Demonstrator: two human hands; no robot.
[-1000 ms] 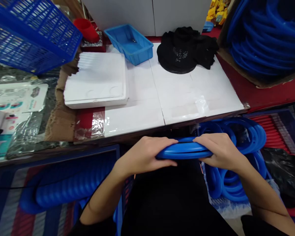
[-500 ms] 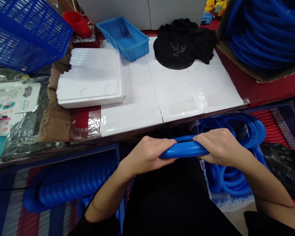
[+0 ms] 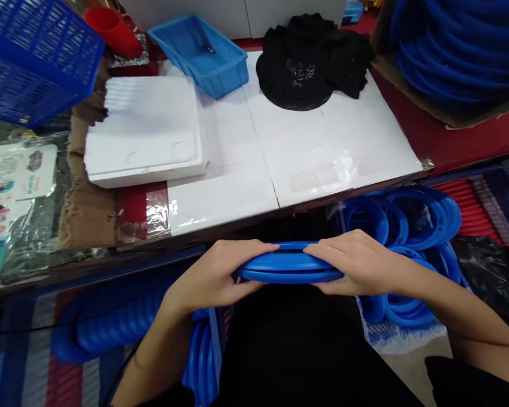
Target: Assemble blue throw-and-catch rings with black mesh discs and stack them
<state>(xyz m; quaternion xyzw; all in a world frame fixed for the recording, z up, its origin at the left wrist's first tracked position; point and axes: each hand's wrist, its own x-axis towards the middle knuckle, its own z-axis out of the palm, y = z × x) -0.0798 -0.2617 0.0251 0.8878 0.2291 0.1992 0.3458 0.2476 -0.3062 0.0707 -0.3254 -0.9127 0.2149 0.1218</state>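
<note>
Both my hands grip a flat blue plastic ring [image 3: 287, 267], seen edge-on just below the table's front edge. My left hand [image 3: 212, 278] wraps its fingers over the ring's left end. My right hand [image 3: 356, 263] is closed over its right end. The ring looks like two thin blue rings pressed together. It hovers above my dark lap.
A pile of blue rings [image 3: 401, 226] lies at my right, a row of stacked blue rings [image 3: 123, 316] at my left. On the white table [image 3: 305, 152] sit a foam slab [image 3: 146, 127], a blue tray [image 3: 199, 51], a black hat [image 3: 301, 62] and a blue basket [image 3: 29, 62].
Both hands have carried the blue ring a little to the left. The view has tilted down, so the table things sit higher in the picture.
</note>
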